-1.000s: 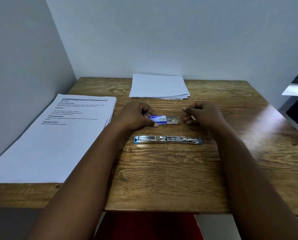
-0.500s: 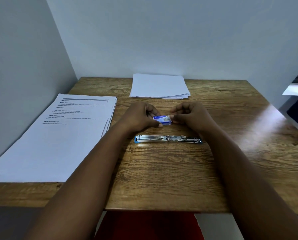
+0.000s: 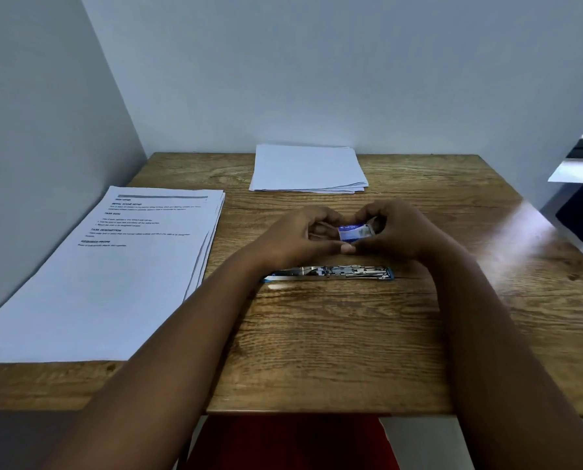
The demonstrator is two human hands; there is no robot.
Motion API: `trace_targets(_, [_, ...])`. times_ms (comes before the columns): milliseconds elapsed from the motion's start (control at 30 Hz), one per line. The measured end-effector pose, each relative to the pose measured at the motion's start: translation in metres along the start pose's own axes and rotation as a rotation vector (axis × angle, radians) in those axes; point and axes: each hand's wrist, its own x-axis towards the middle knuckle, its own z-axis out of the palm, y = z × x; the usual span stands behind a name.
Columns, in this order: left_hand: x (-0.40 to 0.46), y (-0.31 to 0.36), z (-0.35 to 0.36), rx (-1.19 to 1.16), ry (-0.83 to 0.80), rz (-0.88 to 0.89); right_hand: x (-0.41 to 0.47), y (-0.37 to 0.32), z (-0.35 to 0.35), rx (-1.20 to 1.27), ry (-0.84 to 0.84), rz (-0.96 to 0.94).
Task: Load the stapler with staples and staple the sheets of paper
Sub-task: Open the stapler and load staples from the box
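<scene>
**Both hands closed around the staple box, stapler lying open below**

Head view: The left hand (image 3: 297, 237) and the right hand (image 3: 397, 232) meet over the middle of the wooden table (image 3: 351, 351), thumbs touching tip to tip at the near side. Between them sits a small blue and white staple box (image 3: 355, 231), pinched by the fingers of both hands. Only its top face and part of one end show; the rest is covered by fingers, and the print on it is too small to read. Whether the box is slid open or shut cannot be told, nor whether it rests on the table or is lifted off it.

Just nearer than the hands, the stapler (image 3: 337, 272) lies flat and folded open along the table, its metal channel facing up and a blue tip at its right end. Its left end is partly hidden behind the left wrist. Whether any staples lie in the channel cannot be made out.

A stack of printed sheets (image 3: 113, 276) lies on the left of the table, its near corner overhanging the edge; the headings are blurred. A smaller stack of blank paper (image 3: 307, 169) lies at the far edge by the wall. At the right border, dark shapes are cut off and unclear.
</scene>
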Motion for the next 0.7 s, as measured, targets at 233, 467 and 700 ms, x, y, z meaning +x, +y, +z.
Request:
trace_targets(233, [-0.002,0.002,-0.002,0.125,-0.039,0.068,0.0,0.009,-0.007,-0.01,-0.061,-0.02])
trace_targets(467, [-0.006,0.015,0.006,0.489,-0.133,0.238,0.002,0.009,-0.01,0.33,0.173,0.069])
trace_targets(700, [-0.004,0.016,0.008,0.44,-0.204,0.315,0.003,0.006,-0.006,0.418,0.214,0.053])
